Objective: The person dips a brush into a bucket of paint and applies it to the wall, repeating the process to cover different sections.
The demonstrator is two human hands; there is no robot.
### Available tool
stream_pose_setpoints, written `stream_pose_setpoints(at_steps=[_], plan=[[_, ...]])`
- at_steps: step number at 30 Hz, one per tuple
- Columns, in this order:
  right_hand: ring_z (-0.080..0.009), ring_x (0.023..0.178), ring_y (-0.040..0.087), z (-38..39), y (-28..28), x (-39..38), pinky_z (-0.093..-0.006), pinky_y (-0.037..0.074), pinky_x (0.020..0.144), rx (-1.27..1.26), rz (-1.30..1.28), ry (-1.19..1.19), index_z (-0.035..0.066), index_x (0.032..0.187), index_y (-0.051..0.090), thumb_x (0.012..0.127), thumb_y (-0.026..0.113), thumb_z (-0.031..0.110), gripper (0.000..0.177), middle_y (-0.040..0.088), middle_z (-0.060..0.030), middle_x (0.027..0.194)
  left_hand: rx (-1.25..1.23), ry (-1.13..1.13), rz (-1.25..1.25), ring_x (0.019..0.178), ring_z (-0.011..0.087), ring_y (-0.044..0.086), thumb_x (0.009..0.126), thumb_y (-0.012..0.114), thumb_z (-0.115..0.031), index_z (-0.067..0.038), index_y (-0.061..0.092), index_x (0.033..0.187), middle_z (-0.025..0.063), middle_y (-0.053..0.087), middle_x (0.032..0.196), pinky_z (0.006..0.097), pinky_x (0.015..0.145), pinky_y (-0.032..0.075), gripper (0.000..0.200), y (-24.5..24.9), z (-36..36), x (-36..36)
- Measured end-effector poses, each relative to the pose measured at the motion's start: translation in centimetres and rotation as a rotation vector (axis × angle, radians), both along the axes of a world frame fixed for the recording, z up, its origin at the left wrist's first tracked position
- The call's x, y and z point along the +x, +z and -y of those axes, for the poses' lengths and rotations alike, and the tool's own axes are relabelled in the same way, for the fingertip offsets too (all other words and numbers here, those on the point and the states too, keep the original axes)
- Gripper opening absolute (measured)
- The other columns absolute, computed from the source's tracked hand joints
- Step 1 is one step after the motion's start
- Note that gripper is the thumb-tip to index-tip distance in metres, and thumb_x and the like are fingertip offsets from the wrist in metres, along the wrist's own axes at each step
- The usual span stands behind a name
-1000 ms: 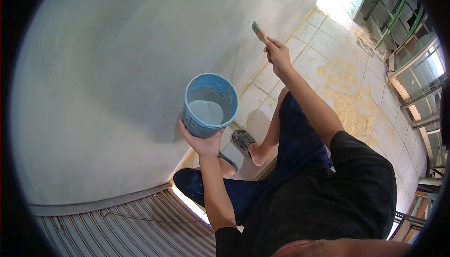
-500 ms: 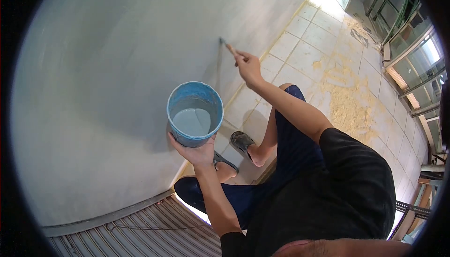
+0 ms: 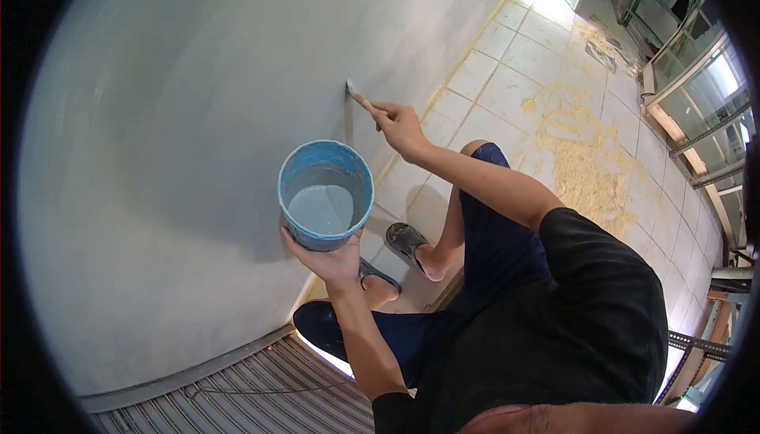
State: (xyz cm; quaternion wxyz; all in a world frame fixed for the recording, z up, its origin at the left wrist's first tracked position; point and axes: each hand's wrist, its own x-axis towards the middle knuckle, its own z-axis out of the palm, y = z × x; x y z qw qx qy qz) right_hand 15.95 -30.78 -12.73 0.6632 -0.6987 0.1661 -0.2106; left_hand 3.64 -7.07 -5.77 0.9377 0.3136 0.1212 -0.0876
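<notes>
Wrapped round the underside of a blue bucket point(image 3: 325, 237), my left hand point(image 3: 326, 261) holds it up close to the wall. Grey-blue liquid paint point(image 3: 321, 208) lies inside the bucket. My right hand point(image 3: 400, 127) grips the wooden handle of a small brush point(image 3: 360, 100), up and to the right of the bucket. The brush's bristles are at the surface of the grey wall point(image 3: 198, 117); whether they press on it is hard to tell.
A tiled floor point(image 3: 507, 105) with yellowish powder point(image 3: 586, 180) spread on it runs along the wall. Glazed metal frames point(image 3: 701, 105) stand at the right. A ribbed metal shutter point(image 3: 229, 390) lies at the bottom left. My sandalled feet are below the bucket.
My right hand and the brush have moved left and slightly down along the wall, closer to the bucket. The bucket in my left hand has shifted very slightly left.
</notes>
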Motion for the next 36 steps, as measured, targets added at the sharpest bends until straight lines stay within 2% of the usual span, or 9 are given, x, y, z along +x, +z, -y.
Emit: stream_pose_setpoints(at_steps=[3, 9, 14, 17, 24, 27, 32, 34, 36], plan=[[-0.0121, 0.065, 0.06, 2.3, 1.1, 1.0, -0.0312, 0.048, 0.06, 0.073, -0.034, -0.05, 0.002, 0.119, 0.076, 0.098, 0.065, 0.02, 0.03, 0.069, -0.0089, 0.073, 0.004, 0.05, -0.007, 0.127, 0.036, 0.049, 0.093, 0.048, -0.07, -0.027, 0.049, 0.145, 0.008, 0.048, 0.147, 0.0549, 0.083, 0.048, 0.067, 0.8, 0.7, -0.4], [-0.0177, 0.07, 0.068, 8.5, 4.0, 9.1, -0.0351, 0.053, 0.068, 0.232, 0.006, -0.456, 0.004, 0.121, 0.075, 0.097, 0.067, 0.02, 0.03, 0.074, -0.0145, 0.082, 0.021, 0.04, -0.008, 0.125, 0.0365, 0.051, 0.093, 0.047, -0.071, -0.027, 0.051, 0.144, 0.0078, 0.049, 0.146, 0.0545, 0.082, 0.048, 0.067, 0.6, 0.4, -0.4], [-0.0096, 0.065, 0.059, 1.2, 0.2, 5.5, -0.0297, 0.047, 0.058, -0.169, 0.095, -0.133, 0.002, 0.12, 0.076, 0.099, 0.067, 0.024, 0.032, 0.067, -0.0044, 0.07, 0.03, 0.076, -0.032, 0.123, 0.0409, 0.052, 0.093, 0.048, -0.071, -0.025, 0.05, 0.145, 0.0106, 0.049, 0.145, 0.0523, 0.08, 0.049, 0.069, 0.5, 0.4, -0.1], [-0.009, 0.063, 0.059, -1.2, 2.5, -0.8, -0.0295, 0.046, 0.058, 0.058, 0.016, 0.186, 0.001, 0.117, 0.077, 0.1, 0.066, 0.024, 0.031, 0.066, -0.0045, 0.069, 0.024, 0.038, 0.009, 0.121, 0.0441, 0.052, 0.092, 0.048, -0.071, -0.024, 0.049, 0.146, 0.013, 0.049, 0.144, 0.051, 0.079, 0.048, 0.071, -0.3, -0.1, 0.1], [-0.0131, 0.064, 0.063, 9.8, 0.6, 9.7, -0.032, 0.05, 0.06, -0.011, 0.045, -0.507, 0.001, 0.117, 0.076, 0.098, 0.068, 0.021, 0.029, 0.071, -0.0095, 0.074, -0.009, 0.061, 0.001, 0.119, 0.0491, 0.053, 0.092, 0.049, -0.071, -0.023, 0.047, 0.148, 0.0147, 0.047, 0.146, 0.0503, 0.081, 0.048, 0.074, 0.5, -0.1, -0.4], [-0.0156, 0.066, 0.067, 10.3, 0.7, 11.6, -0.0337, 0.053, 0.063, 0.0, 0.037, -0.543, 0.003, 0.117, 0.077, 0.097, 0.068, 0.023, 0.03, 0.073, -0.0109, 0.077, 0.017, 0.055, 0.045, 0.121, 0.0504, 0.052, 0.092, 0.049, -0.071, -0.023, 0.046, 0.149, 0.0145, 0.046, 0.147, 0.0503, 0.081, 0.048, 0.074, 0.0, -0.5, -0.2], [-0.0202, 0.067, 0.069, 0.8, -2.4, 5.8, -0.0358, 0.052, 0.063, -0.302, 0.116, -0.236, 0.002, 0.115, 0.076, 0.095, 0.07, 0.022, 0.029, 0.071, -0.0153, 0.073, 0.086, 0.088, 0.014, 0.122, 0.0518, 0.053, 0.092, 0.047, -0.072, -0.023, 0.045, 0.15, 0.0148, 0.046, 0.148, 0.0491, 0.082, 0.048, 0.076, 0.0, -0.6, -0.1], [-0.0225, 0.068, 0.069, -3.2, -3.0, 0.3, -0.0412, 0.052, 0.065, -0.131, 0.077, 0.065, 0.002, 0.101, 0.077, 0.096, 0.065, 0.02, 0.022, 0.066, -0.0259, 0.074, 0.089, 0.07, 0.027, 0.122, 0.0522, 0.053, 0.092, 0.046, -0.072, -0.023, 0.045, 0.151, 0.0149, 0.047, 0.148, 0.0487, 0.083, 0.049, 0.077, -0.5, -0.7, -0.1], [-0.0188, 0.066, 0.067, -4.4, -2.5, -3.8, -0.039, 0.052, 0.065, -0.023, -0.013, 0.275, 0.002, 0.101, 0.078, 0.097, 0.064, 0.019, 0.022, 0.068, -0.0219, 0.073, 0.087, 0.047, 0.069, 0.121, 0.0518, 0.054, 0.093, 0.045, -0.073, -0.022, 0.045, 0.151, 0.0158, 0.047, 0.148, 0.0481, 0.083, 0.049, 0.077, -0.6, -1.0, 0.1]])
